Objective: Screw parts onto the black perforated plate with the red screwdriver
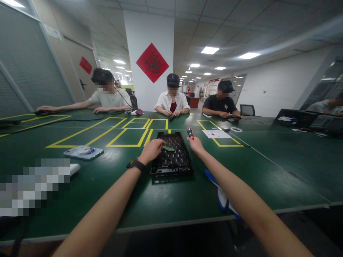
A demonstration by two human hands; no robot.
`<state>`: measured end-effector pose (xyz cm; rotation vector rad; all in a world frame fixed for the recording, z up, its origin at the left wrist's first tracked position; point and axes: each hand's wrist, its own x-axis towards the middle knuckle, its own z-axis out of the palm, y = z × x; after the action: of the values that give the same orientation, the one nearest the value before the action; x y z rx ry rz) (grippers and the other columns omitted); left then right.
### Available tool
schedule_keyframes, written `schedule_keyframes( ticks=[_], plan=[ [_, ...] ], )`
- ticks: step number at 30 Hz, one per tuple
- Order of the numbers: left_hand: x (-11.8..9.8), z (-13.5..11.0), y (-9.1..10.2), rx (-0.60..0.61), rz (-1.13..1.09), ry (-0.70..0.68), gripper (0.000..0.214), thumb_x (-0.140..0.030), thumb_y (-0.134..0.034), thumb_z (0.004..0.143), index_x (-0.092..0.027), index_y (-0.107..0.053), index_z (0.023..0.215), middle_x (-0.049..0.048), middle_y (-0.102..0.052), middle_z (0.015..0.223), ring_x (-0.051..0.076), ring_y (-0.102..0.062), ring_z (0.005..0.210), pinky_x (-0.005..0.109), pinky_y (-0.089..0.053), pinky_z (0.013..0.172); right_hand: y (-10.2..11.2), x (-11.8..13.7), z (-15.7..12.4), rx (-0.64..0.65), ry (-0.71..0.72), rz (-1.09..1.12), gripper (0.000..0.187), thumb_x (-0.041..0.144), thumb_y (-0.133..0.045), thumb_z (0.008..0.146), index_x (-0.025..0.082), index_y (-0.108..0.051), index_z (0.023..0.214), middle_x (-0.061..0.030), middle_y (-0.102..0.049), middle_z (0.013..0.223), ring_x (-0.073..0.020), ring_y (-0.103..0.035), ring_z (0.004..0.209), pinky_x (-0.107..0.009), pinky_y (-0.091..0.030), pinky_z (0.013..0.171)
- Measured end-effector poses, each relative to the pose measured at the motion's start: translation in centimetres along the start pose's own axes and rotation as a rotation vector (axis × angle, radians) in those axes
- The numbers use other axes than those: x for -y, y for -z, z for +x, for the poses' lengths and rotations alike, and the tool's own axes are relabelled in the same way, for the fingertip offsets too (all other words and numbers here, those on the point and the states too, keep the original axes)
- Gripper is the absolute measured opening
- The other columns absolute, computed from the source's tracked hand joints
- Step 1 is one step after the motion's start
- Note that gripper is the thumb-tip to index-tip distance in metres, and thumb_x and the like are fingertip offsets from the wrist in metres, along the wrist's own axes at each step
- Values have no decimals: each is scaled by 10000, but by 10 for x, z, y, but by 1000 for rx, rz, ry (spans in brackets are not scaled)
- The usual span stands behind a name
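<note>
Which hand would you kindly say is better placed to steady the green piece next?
Probably the left hand: it is right by the green piece over the black tray, while the right hand holds a screwdriver-like tool.

Black tray (172, 171): rectangular, lying flat, open side up, interior studded with small shapes. Green board (168, 148): small, thin, over the tray's middle; contact unclear. Red-and-dark tool (190, 132): held, slightly tilted, just right of the tray's far end.
</note>
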<state>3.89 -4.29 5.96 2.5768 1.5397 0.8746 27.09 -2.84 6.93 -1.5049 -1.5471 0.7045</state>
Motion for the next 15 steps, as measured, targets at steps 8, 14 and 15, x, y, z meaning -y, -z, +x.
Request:
schedule_keyframes(
  ticks=[8, 14, 15],
  plan=[
    [12, 24, -29, 151, 166, 8, 229, -226, -557, 739, -249, -639, 951, 57, -647, 1015, 238, -541, 1011, 358, -314, 917, 5, -31, -6, -52, -131, -498, 334, 423, -456, 782, 128, -580, 875, -159, -627, 943, -248, -603, 882, -298, -419, 694],
    [12, 20, -27, 51, 82, 54, 249, -319, -431, 833, -227, -656, 891, 56, -671, 913, 211, -578, 909, 318, -370, 844, 1, -28, -16, -19, -114, -661, 362, 449, -500, 769, 143, -555, 955, -155, -612, 976, -269, -588, 929, -349, -425, 757],
    [11, 18, -26, 33, 54, 62, 258, -327, -425, 837, -226, -655, 895, 53, -671, 920, 208, -578, 907, 312, -375, 840, 1, -26, -19, -31, -91, -690, 385, 469, -477, 783, 144, -542, 979, -155, -605, 981, -267, -584, 928, -355, -423, 761]
  ],
)
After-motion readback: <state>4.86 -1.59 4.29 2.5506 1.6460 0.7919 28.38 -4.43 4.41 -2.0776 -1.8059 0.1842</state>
